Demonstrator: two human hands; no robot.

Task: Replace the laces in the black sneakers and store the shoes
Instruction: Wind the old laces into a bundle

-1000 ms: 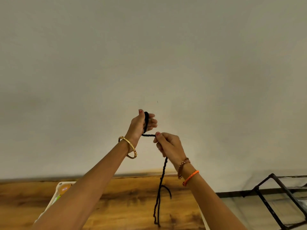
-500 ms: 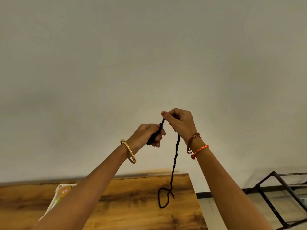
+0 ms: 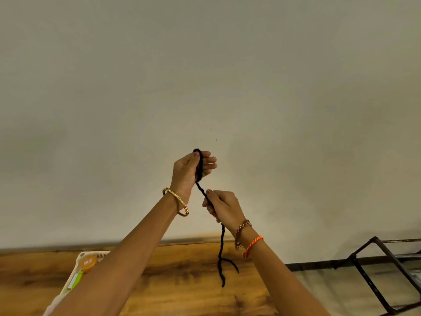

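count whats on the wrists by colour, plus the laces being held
gold metal bangle on the left wrist: 1
brown braided thread bracelet on the right wrist: 1
orange braided thread bracelet on the right wrist: 1
black twisted shoelace held in both hands: 1
total: 4

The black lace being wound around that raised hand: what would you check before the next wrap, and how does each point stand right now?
1. Coil sits on the left hand, wound over its fingers: ok.
2. Right hand pinches the black lace just below the coil: ok.
3. Stretch between the hands is free of tangles: ok.
4. Hanging tail is twisted and forks near its end over the wooden table: not ok.
5. Tail clears the basket of small items: ok.
6. Sneakers within reach: cannot tell, none in view.
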